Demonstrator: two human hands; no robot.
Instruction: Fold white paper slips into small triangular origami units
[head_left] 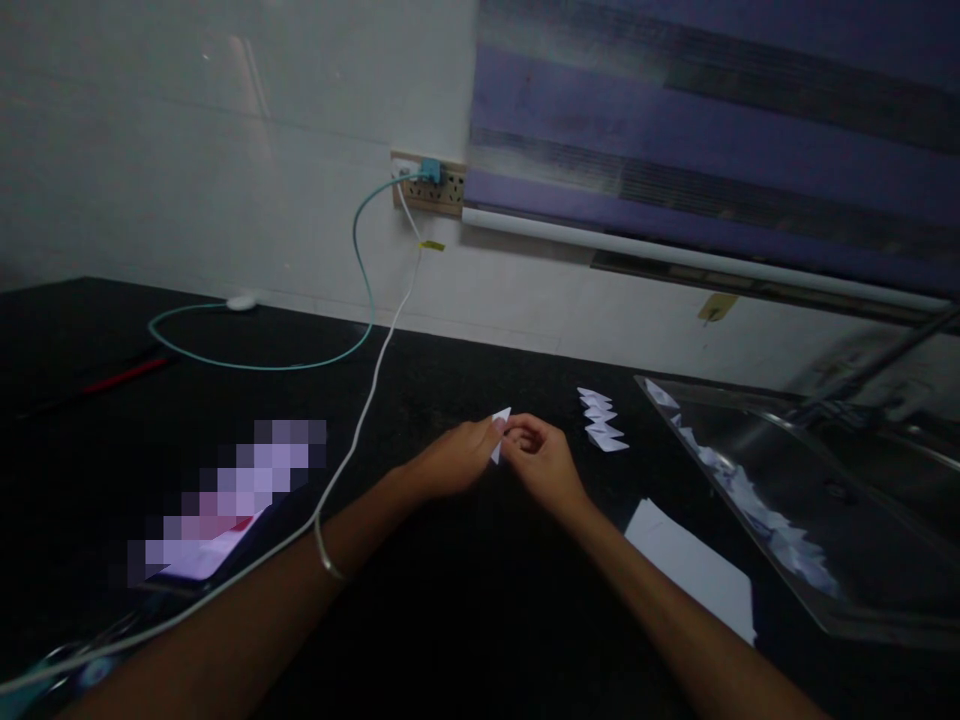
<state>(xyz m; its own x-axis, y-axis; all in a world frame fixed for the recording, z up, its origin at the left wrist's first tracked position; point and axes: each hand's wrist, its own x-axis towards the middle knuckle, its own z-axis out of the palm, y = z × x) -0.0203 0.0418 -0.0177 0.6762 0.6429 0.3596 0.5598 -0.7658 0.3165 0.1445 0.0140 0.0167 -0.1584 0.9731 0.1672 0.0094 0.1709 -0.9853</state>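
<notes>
A small folded paper piece [496, 452] is held upright above the tabletop [450, 385], between the two hands and in front of the body. By the left hand [459, 460] its left side is grasped, thumb laid over the paper, so that the piece is probably kept steady. By the right hand [551, 468] the right edge appears to be pinched between thumb and curled index finger; such a two-sided grip would suit creases that need to be pressed or shaped.

A short row of folded pieces [600, 420] is set just beyond the right hand, points turned the same way, perhaps so that they can be kept in order. A stack of paper sheets [694, 570] is laid beside the right forearm, where it can be easily reached. More folded pieces [780, 530] are strung along the near side of the metal sink [877, 625].

The tabletop is dark and dimly lit. On the left, a partly blurred phone [201, 558] is placed near a white cable [361, 428]. Behind, pale wall tiles [225, 200] are fitted with a socket strip [452, 195], and a purple blind [570, 110] is hung above
</notes>
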